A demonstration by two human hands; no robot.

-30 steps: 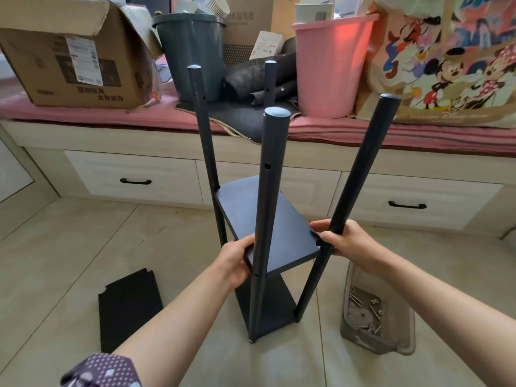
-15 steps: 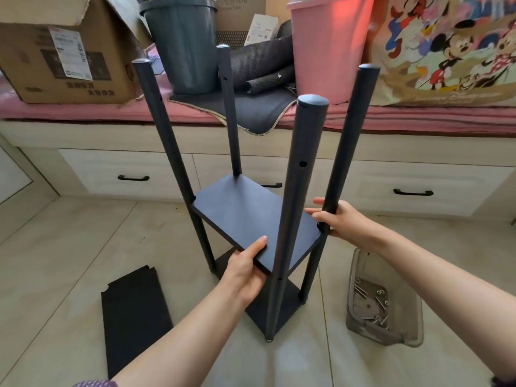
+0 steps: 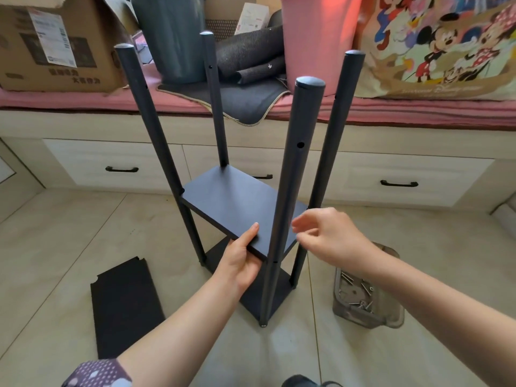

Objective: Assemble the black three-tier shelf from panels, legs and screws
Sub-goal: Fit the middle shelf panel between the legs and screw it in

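Note:
A half-built black shelf stands on the tiled floor: several round legs rise from a bottom panel (image 3: pixel 259 296), with a middle panel (image 3: pixel 237 202) between them. My left hand (image 3: pixel 241 259) grips the middle panel's near edge, thumb on top, fingers beneath. The nearest leg (image 3: pixel 290 174) stands just right of that hand. My right hand (image 3: pixel 329 236) hovers beside the near-right leg (image 3: pixel 331 135), fingers loosely curled, holding nothing. A loose black panel (image 3: pixel 125 305) lies flat on the floor at the left. A clear plastic tray (image 3: pixel 365 317) with screws sits at the right.
A low bench with white drawers (image 3: pixel 111 166) runs across the back. On its pink cushion stand a cardboard box (image 3: pixel 55 43), a grey bin (image 3: pixel 173 37), a pink bin (image 3: pixel 315 37), rolled dark mats (image 3: pixel 245 60) and a cartoon-print bag (image 3: pixel 441 46).
The shelf has turned and now stands more upright. My right hand has let go of the near-right leg and pulled back. My left hand still holds the middle panel.

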